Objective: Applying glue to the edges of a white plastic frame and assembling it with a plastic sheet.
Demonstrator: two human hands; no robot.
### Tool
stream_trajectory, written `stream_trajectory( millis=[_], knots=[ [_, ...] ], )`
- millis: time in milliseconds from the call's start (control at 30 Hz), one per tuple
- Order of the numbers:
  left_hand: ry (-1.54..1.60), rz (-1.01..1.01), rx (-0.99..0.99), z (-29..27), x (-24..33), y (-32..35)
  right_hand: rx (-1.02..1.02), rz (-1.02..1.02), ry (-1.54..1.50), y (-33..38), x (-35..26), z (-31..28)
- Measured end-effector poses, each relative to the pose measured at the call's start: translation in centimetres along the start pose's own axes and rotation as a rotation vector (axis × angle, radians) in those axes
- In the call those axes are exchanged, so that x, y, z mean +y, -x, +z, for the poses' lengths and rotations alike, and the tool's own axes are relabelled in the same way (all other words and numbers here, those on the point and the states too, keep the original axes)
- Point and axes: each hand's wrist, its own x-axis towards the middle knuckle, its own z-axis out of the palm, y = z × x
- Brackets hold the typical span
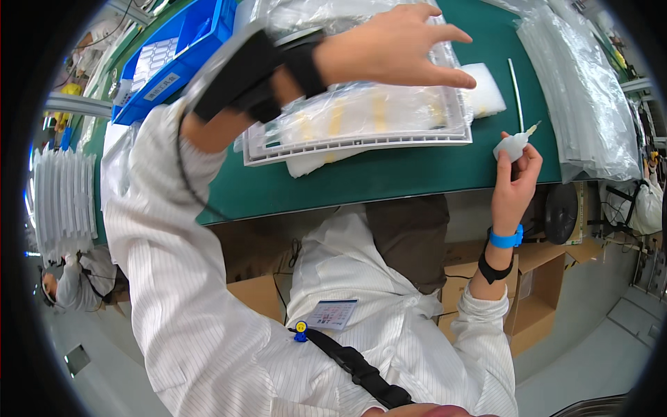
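Note:
My left hand [396, 50] reaches out over the far part of the work, its fingers spread and nothing in them. Beneath it lies a white plastic frame [361, 147] with a slotted near edge. Clear film with yellowish strips [361, 115] shows inside the frame, and white foam sheet [313, 164] sticks out under its near side. To the right, my right hand [517, 170] pinches a small white squeeze bottle [513, 146] with a thin yellowish tip that points up and right. A slim white stick [515, 94] lies on the green mat just beyond that hand.
At the far left stands a blue divided bin [177, 59]. Stacked clear plastic bags [580, 97] cover the right of the green table [278, 191]. White foam [484, 90] lies right of the frame. Open cardboard boxes [538, 299] sit below. Another person [87, 281] is at far left.

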Motion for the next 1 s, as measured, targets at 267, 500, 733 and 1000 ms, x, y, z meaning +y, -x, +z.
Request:
stream_trajectory(
  millis=[267, 500, 733, 1000],
  knots=[
    [-0.171, -0.086, -0.164, 2.2, -7.4, -3.5, 0.009, 0.018, -0.138, 1.4, -1.1, -0.6],
    [-0.145, -0.147, 0.115, 1.9, -7.8, -2.8, -0.179, 0.159, -0.426, 2.1, -2.9, -0.8],
    [-0.230, -0.340, 0.089, -1.9, -12.6, 2.5, -0.192, 0.143, -0.407, 1.3, -3.1, 0.3],
    [-0.222, -0.660, 0.289, -8.2, -10.3, 15.8, -0.088, 0.061, -0.053, -0.9, -1.4, -0.7]
  ],
)
